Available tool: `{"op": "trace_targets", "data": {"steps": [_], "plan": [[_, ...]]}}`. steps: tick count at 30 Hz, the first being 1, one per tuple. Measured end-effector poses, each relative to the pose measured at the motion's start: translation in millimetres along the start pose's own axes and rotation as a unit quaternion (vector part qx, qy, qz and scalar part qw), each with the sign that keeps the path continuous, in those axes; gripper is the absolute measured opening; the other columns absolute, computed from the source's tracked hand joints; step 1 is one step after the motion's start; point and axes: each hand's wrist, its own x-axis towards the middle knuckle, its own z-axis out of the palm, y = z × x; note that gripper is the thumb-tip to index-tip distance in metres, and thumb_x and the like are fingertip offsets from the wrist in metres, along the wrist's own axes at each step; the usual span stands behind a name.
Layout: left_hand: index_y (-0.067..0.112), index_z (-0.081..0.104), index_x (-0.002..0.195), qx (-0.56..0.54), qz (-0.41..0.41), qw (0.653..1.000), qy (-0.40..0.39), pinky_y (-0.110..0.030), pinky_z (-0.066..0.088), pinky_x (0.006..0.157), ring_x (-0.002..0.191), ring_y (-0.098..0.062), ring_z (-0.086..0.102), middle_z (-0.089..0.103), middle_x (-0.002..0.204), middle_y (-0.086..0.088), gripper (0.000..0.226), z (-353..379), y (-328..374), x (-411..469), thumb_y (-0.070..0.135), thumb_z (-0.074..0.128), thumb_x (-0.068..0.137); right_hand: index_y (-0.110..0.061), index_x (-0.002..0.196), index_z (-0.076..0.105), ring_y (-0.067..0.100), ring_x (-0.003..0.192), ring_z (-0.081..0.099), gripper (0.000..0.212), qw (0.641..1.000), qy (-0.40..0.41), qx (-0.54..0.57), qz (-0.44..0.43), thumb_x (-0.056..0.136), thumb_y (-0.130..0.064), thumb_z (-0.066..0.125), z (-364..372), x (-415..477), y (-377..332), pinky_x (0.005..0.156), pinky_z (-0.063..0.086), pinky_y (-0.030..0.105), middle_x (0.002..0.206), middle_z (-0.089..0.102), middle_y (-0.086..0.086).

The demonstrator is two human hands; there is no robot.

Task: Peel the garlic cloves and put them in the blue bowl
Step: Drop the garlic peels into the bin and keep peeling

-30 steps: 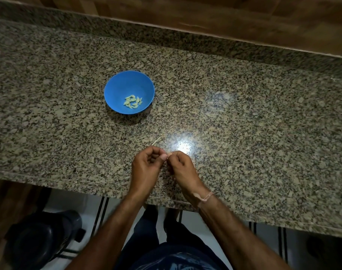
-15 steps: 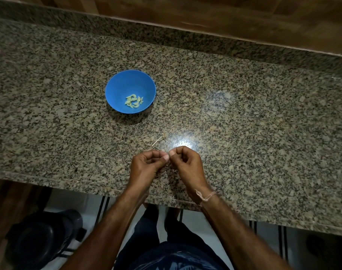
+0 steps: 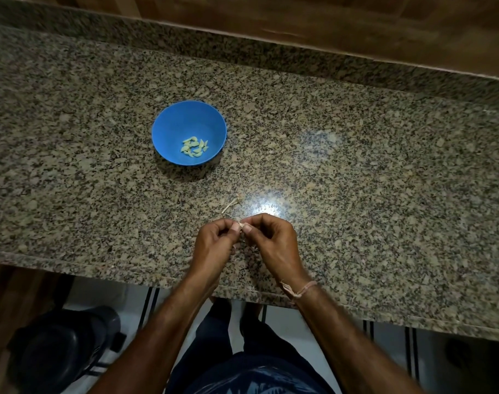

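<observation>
Bin (image 3: pixel 63 356): dark, on the floor at near left, below the counter edge.
Bowl (image 3: pixel 168 129): blue, on the counter (image 3: pixel 385 194), far and left of the hands, well apart from them.
Cloves (image 3: pixel 194 146): a small heap of pale peeled ones in the bottom of the bowl; this much looks done.
Stalk (image 3: pixel 231 204): a thin dry bit of garlic waste on the counter, between the bowl and the hands.
Left hand (image 3: pixel 214 245): fingers curled, thumb and forefinger pinching one end of the clove.
Clove (image 3: pixel 241 224): a small pale piece held between the two hands' fingertips, above the near edge of the counter; whether skin is on it is too small to tell.
Right hand (image 3: pixel 274 243): fingers curled, pinching the other end of the clove; a thread band on the wrist.
Progress: peeling of this clove seems under way; it must yet go in the bowl. No other unpeeled cloves show on the counter, so it may be the last.
</observation>
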Motion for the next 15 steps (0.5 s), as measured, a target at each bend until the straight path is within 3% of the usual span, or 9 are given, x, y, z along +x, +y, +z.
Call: {"op": "trace_targets", "data": {"steps": [3,6,11,15], "plan": [[0.013,0.071,0.105,0.109,0.044,0.993,0.021,-0.026,0.056,0.076,0.094,-0.014,0.072,0.075,0.1,-0.003,0.022,2.3,-3.3,1.8,0.024,0.052,0.108,-0.007,0.103,0.076,0.025,0.092,0.075,0.009,1.0,0.007,0.017,0.012,0.097,-0.013,0.072,1.5,0.4,1.8,0.085,0.063,0.041,0.096,0.077,0.007],[0.014,0.067,0.107,0.177,0.071,0.98,0.05,-0.016,0.046,0.066,0.089,-0.007,0.065,0.069,0.103,-0.001,0.018,3.4,-5.4,2.7,0.025,0.053,0.108,-0.001,0.105,0.072,0.028,0.088,0.074,0.014,0.996,0.003,0.077,0.052,0.099,-0.012,0.068,2.2,-1.8,1.9,0.081,0.063,0.036,0.097,0.075,0.017],[0.016,0.073,0.105,0.131,0.113,0.981,0.088,-0.016,0.057,0.067,0.082,-0.004,0.073,0.075,0.093,0.005,0.008,3.1,-1.5,-1.2,0.02,0.069,0.099,0.0,0.102,0.072,0.026,0.083,0.074,0.016,0.994,0.015,0.081,0.078,0.099,-0.015,0.068,-0.8,-1.6,1.4,0.078,0.063,0.035,0.095,0.075,0.019],[0.02,0.077,0.103,0.122,0.139,0.98,0.078,-0.011,0.055,0.068,0.083,0.001,0.071,0.076,0.091,0.009,0.007,0.9,4.2,-5.6,0.019,0.074,0.096,-0.009,0.093,0.073,0.033,0.085,0.072,0.015,0.999,0.025,-0.006,0.046,0.1,-0.022,0.068,-2.9,1.6,3.1,0.08,0.064,0.048,0.088,0.075,0.012]]}}
